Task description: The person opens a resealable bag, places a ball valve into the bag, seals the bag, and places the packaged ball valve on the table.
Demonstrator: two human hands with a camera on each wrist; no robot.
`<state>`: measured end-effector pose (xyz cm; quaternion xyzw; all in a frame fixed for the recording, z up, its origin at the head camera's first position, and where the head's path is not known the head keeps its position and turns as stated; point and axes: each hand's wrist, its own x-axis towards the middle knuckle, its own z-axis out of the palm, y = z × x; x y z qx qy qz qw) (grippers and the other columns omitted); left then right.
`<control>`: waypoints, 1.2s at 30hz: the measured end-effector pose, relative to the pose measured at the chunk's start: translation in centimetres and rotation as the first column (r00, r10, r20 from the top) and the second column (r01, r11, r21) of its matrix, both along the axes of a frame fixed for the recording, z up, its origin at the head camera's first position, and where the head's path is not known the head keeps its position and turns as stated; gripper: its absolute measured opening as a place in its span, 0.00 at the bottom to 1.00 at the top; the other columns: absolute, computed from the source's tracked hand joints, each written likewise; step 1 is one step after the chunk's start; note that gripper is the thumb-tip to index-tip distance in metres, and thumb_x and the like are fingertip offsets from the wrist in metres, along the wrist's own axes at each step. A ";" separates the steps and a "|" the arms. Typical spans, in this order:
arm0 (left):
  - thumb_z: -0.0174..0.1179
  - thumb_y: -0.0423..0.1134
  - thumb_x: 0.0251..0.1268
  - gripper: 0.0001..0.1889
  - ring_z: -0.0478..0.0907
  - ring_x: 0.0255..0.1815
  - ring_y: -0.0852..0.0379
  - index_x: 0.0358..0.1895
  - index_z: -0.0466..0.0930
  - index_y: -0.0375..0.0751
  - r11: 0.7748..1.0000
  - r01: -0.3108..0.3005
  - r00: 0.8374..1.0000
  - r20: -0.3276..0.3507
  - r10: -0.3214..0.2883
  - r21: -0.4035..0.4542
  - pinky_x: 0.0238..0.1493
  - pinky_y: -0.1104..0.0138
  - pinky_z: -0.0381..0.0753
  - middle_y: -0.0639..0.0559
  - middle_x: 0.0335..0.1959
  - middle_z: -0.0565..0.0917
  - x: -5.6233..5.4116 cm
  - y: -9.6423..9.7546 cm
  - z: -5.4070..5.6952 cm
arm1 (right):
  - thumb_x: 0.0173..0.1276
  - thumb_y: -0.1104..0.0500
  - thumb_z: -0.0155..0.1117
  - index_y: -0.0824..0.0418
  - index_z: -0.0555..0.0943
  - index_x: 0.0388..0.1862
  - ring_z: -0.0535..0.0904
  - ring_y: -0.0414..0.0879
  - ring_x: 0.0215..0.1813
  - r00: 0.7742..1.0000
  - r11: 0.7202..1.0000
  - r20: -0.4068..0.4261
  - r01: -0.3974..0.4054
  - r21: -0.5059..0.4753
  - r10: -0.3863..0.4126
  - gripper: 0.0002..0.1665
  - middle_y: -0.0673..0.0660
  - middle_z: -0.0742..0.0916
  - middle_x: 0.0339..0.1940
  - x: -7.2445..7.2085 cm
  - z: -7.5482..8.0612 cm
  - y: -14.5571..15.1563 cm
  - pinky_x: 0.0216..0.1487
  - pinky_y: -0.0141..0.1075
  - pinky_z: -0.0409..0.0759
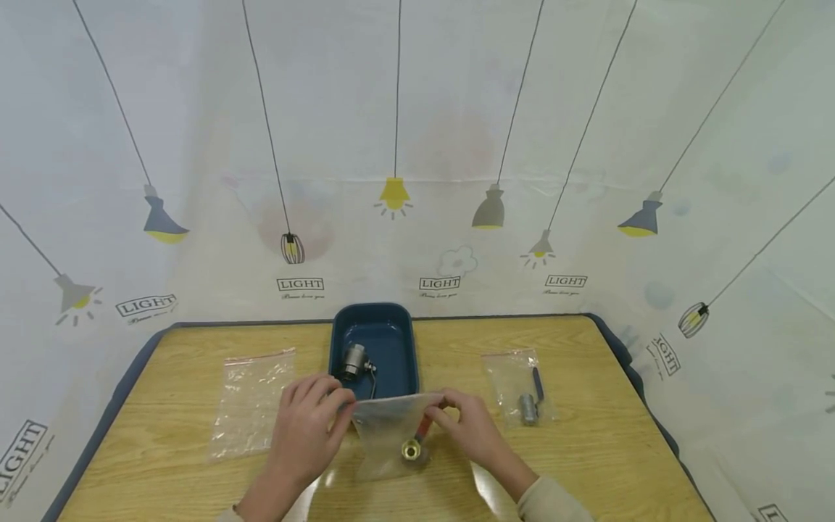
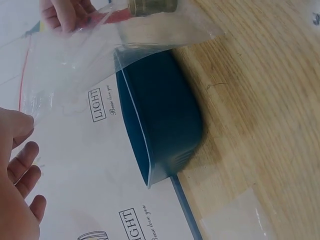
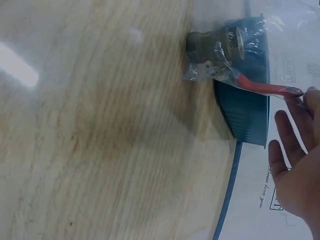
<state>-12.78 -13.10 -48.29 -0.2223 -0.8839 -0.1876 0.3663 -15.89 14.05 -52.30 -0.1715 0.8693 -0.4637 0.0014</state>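
"Grip?"

"My left hand [image 1: 306, 428] and right hand [image 1: 472, 428] pinch the bag [image 1: 381, 428] by its top corners; other fingers [image 3: 288, 132] loose."

"Inside?"

"Brass valve [image 1: 412, 450], low down, red handle [image 3: 262, 88] slanting up to my right hand. Tray [image 1: 391, 348] just behind."

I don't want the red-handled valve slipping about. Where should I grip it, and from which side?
I'd pinch its thick brass body through the bag, coming from the near side. The body sits lowest, with the narrow red handle slanting up toward the right hand, and the tray stands behind, so the near side looks easier.
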 end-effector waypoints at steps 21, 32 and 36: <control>0.70 0.40 0.52 0.06 0.76 0.46 0.52 0.32 0.83 0.51 1.000 0.001 0.993 0.116 -0.004 0.028 0.50 0.53 0.70 0.57 0.36 0.81 0.3 -0.4 -0.2 | 0.70 0.48 0.60 0.50 0.82 0.33 0.82 0.32 0.38 0.952 0.999 -0.306 -0.012 0.033 0.021 0.09 0.45 0.88 0.27 0.7 0.5 0.6 0.48 0.37 0.82; 0.72 0.37 0.49 0.12 0.78 0.50 0.51 0.40 0.85 0.50 1.000 0.014 0.994 0.105 -0.016 0.027 0.51 0.54 0.71 0.56 0.39 0.85 0.5 -0.3 -0.9 | 0.71 0.51 0.60 0.51 0.80 0.33 0.83 0.32 0.40 0.956 0.999 -0.292 0.048 0.024 -0.039 0.08 0.43 0.86 0.27 1.5 1.3 2.6 0.46 0.37 0.84; 0.70 0.35 0.50 0.11 0.79 0.48 0.50 0.39 0.85 0.50 0.999 -0.002 0.997 0.079 -0.001 0.034 0.49 0.54 0.72 0.55 0.39 0.85 0.6 -0.9 -1.3 | 0.71 0.52 0.60 0.51 0.80 0.33 0.83 0.31 0.38 0.971 0.999 -0.237 0.043 0.013 -0.039 0.07 0.44 0.86 0.26 1.9 1.5 4.0 0.48 0.38 0.83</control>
